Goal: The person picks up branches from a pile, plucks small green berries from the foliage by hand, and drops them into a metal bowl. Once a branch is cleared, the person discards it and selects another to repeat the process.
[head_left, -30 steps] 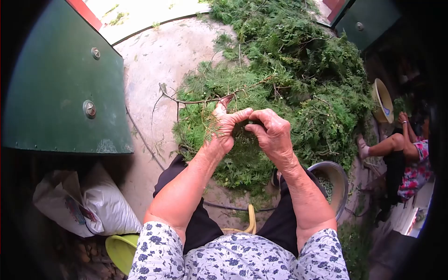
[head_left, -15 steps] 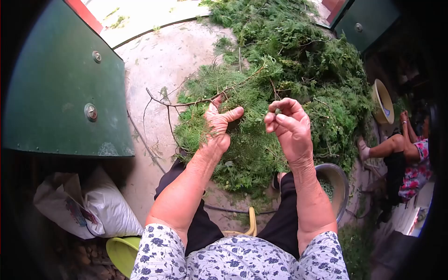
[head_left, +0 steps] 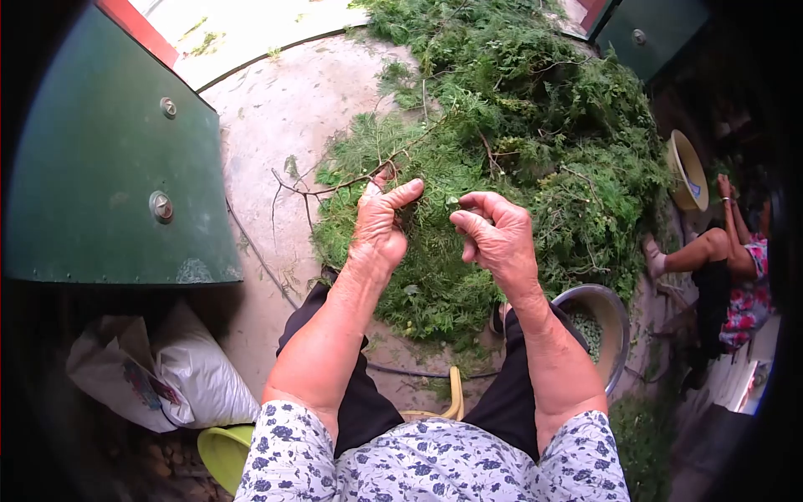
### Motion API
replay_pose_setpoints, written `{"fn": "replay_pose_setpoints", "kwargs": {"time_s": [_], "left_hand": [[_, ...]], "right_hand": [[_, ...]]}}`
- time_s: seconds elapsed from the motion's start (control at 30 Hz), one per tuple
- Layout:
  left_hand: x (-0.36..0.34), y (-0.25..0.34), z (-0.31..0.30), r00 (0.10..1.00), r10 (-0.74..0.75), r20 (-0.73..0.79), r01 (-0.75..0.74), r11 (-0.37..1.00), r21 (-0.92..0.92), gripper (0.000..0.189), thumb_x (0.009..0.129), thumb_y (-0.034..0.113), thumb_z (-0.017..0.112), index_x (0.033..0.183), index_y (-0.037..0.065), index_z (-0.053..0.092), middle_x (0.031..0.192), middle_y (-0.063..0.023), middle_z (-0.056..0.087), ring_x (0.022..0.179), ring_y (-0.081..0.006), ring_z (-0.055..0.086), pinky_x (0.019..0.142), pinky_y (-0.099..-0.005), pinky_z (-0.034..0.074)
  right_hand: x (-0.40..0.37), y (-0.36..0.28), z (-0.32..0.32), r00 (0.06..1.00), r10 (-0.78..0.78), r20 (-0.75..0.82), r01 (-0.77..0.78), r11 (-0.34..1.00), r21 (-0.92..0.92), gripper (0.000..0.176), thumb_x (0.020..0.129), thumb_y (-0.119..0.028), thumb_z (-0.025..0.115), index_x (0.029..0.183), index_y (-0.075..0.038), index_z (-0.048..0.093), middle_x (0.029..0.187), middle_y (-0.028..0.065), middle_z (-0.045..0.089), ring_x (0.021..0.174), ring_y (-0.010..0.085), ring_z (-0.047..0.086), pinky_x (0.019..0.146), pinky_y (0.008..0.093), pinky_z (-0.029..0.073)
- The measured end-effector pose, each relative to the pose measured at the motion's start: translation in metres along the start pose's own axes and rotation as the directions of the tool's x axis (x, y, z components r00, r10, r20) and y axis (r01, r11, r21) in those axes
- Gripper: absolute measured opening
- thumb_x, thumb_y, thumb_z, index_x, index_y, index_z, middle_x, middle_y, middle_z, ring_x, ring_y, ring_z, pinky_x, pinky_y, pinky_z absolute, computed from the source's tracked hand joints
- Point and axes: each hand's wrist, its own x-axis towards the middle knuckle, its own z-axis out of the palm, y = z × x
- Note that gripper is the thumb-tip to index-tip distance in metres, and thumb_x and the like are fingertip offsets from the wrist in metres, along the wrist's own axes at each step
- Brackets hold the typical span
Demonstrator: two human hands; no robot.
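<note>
A brown, leafy branch [head_left: 343,181] is held in my left hand [head_left: 383,219], whose fingers go behind it while the thumb points right. Just right of that, my right hand [head_left: 500,234] pinches a small green cone [head_left: 452,202] between thumb and forefinger. Under and beyond both hands lies a large heap of green conifer sprigs [head_left: 535,117]. Beside my right forearm stands a metal bowl [head_left: 617,335] holding many small green cones [head_left: 585,328], partly hidden by the arm.
Green metal doors [head_left: 109,167] stand at left and upper right. White sacks [head_left: 196,368] and a lime basin [head_left: 222,456] are at lower left. A hose [head_left: 261,259] crosses the floor. At right sit a yellowish basin [head_left: 687,171] and another person [head_left: 740,268].
My right hand has moved left and slightly down, closer to my left hand, with the small cone still pinched. The branch has shifted a little.
</note>
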Motion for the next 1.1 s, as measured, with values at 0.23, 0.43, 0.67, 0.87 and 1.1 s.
{"fn": "replay_pose_setpoints", "kwargs": {"time_s": [0.23,0.43,0.67,0.87,1.1], "left_hand": [[-0.007,-0.002,0.009,0.999,0.03,0.02,-0.032,0.995,0.099,0.038,0.074,0.008,0.069,0.107,0.009,0.049,0.087,0.0012,0.059,0.074,-0.0127,0.057,0.057,-0.0296,0.045],[0.001,-0.001,0.0,0.998,-0.053,0.02,0.053,0.999,0.005,0.019,0.077,0.007,0.065,0.093,0.008,0.054,0.082,-0.0029,0.061,0.068,-0.0129,0.06,0.052,-0.0238,0.05],[-0.006,0.005,0.005,0.998,-0.058,-0.007,0.058,0.998,-0.003,0.018,0.079,0.005,0.061,0.095,0.008,0.053,0.083,-0.0029,0.061,0.063,-0.0119,0.057,0.053,-0.0235,0.049],[0.0,0.002,-0.008,0.985,-0.092,0.147,0.099,0.994,-0.037,0.027,0.08,0.001,0.057,0.104,0.008,0.049,0.085,-0.0032,0.06,0.068,-0.0098,0.053,0.048,-0.0221,0.036],[-0.008,-0.005,0.002,0.989,-0.106,0.104,0.101,0.994,0.052,0.036,0.08,0.001,0.056,0.114,0.01,0.046,0.088,-0.004,0.061,0.071,-0.0099,0.055,0.049,-0.0217,0.037]], "right_hand": [[0.007,0.003,0.01,0.999,-0.034,-0.027,0.032,0.996,-0.084,0.02,0.08,-0.01,0.065,0.095,0.002,0.06,0.066,-0.0005,0.057,0.044,0.0031,0.047,0.039,0.0165,0.035],[0.011,0.012,0.011,0.999,0.035,0.016,-0.036,0.998,0.045,0.024,0.079,-0.01,0.066,0.1,0.001,0.062,0.067,-0.0011,0.058,0.045,0.0025,0.046,0.04,0.0165,0.036],[0.01,0.009,0.014,0.994,0.108,-0.006,-0.104,0.973,0.206,0.021,0.079,-0.009,0.065,0.096,0.003,0.062,0.068,-0.0001,0.06,0.046,0.0026,0.047,0.039,0.0164,0.035],[0.009,0.017,0.019,0.991,0.132,-0.023,-0.092,0.794,0.601,0.019,0.083,-0.006,0.061,0.097,0.006,0.059,0.069,0.003,0.06,0.049,0.0066,0.053,0.038,0.017,0.038],[0.006,0.028,0.017,0.984,0.175,-0.047,-0.087,0.685,0.724,0.018,0.083,-0.008,0.062,0.096,0.003,0.057,0.075,0.0054,0.06,0.054,0.0102,0.056,0.039,0.0206,0.043]]}}
